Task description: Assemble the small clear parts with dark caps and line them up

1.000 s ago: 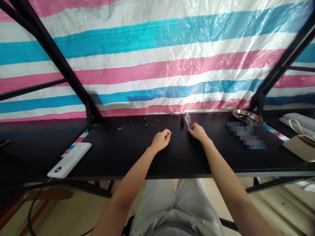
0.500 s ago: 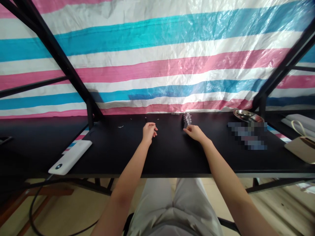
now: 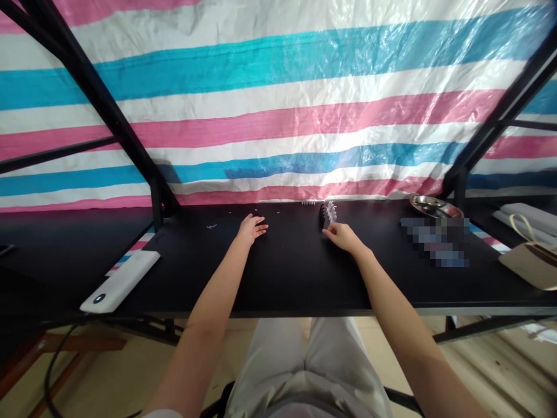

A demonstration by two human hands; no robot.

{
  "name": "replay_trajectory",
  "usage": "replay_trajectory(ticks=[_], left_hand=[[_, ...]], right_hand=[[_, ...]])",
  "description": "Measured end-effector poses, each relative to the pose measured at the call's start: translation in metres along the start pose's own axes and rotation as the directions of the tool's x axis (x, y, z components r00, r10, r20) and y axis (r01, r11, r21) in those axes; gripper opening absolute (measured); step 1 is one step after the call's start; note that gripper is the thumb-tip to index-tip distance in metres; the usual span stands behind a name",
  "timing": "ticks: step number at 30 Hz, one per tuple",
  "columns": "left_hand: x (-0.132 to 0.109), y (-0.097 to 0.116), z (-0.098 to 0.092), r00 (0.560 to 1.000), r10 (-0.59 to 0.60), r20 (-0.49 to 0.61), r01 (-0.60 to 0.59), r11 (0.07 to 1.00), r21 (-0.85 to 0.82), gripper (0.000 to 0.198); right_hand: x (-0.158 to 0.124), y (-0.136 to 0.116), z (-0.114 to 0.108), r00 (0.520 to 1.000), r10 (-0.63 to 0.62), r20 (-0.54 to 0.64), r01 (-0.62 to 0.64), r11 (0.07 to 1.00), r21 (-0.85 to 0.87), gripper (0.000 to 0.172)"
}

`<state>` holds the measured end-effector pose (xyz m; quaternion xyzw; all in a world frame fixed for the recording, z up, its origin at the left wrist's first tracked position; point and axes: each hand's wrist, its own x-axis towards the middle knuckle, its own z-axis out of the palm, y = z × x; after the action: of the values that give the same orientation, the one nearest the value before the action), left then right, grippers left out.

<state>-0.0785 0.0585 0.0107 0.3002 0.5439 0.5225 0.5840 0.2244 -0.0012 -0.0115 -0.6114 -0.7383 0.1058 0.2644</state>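
My left hand (image 3: 251, 229) is over the black table with its fingers spread, holding nothing. Just beyond its fingertips is a small dark piece with a light tip (image 3: 256, 211), partly hidden by the hand. My right hand (image 3: 343, 237) is closed, thumb against the bent fingers, at the near end of a clear toothed piece (image 3: 331, 212). That piece stands up from the fingertips, and its lower end is hidden by them. Right beside it, on the left, is a black toothed piece (image 3: 322, 216). A row of small pale pieces (image 3: 308, 203) lies at the table's back edge.
Thin white scraps (image 3: 212, 226) lie on the black table (image 3: 282, 278). A white power bank with a cable (image 3: 122, 281) is at the left edge. To the right are a round metal tray (image 3: 435, 204), a blurred-out item (image 3: 435, 242) and a beige bag (image 3: 528, 266). Striped sheeting (image 3: 278, 116) hangs behind.
My left hand has moved a little to the left and its fingers have spread wider. The right hand stays at the toothed pieces. The view has shifted slightly.
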Motion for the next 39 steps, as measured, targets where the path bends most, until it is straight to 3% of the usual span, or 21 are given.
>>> replay_trajectory(ticks=[5,13,19,23,27,33,39], left_hand=[[0.005,0.002,0.004,1.0,0.022,0.011,-0.023,0.998,0.062,0.057],[-0.017,-0.002,0.016,0.99,0.132,-0.052,-0.138,0.98,-0.143,0.026],[-0.049,-0.018,0.031,0.972,0.151,0.18,-0.126,0.982,-0.142,0.04],[-0.064,-0.028,0.039,0.916,0.206,0.345,-0.193,0.979,-0.071,0.041],[-0.073,-0.032,0.044,0.851,0.235,0.47,-0.316,0.943,0.101,0.039],[-0.084,-0.034,0.047,0.801,0.279,0.53,-0.471,0.84,0.269,0.037],[-0.085,-0.038,0.05,0.777,0.321,0.541,-0.534,0.792,0.297,0.03]], right_hand=[[0.0,0.0,-0.001,1.0,-0.003,0.0,0.003,1.0,0.01,0.026],[0.001,0.001,0.001,0.998,-0.046,-0.047,0.049,0.997,0.055,0.029],[-0.003,-0.016,0.004,0.981,-0.109,-0.159,0.142,0.968,0.208,0.034],[-0.008,-0.041,0.014,0.969,-0.128,-0.214,0.196,0.92,0.339,0.034],[-0.011,-0.058,0.023,0.969,-0.158,-0.19,0.229,0.864,0.448,0.033],[-0.014,-0.059,0.021,0.975,-0.203,-0.085,0.218,0.828,0.517,0.035],[-0.015,-0.06,0.019,0.979,-0.199,-0.049,0.194,0.824,0.532,0.037]])
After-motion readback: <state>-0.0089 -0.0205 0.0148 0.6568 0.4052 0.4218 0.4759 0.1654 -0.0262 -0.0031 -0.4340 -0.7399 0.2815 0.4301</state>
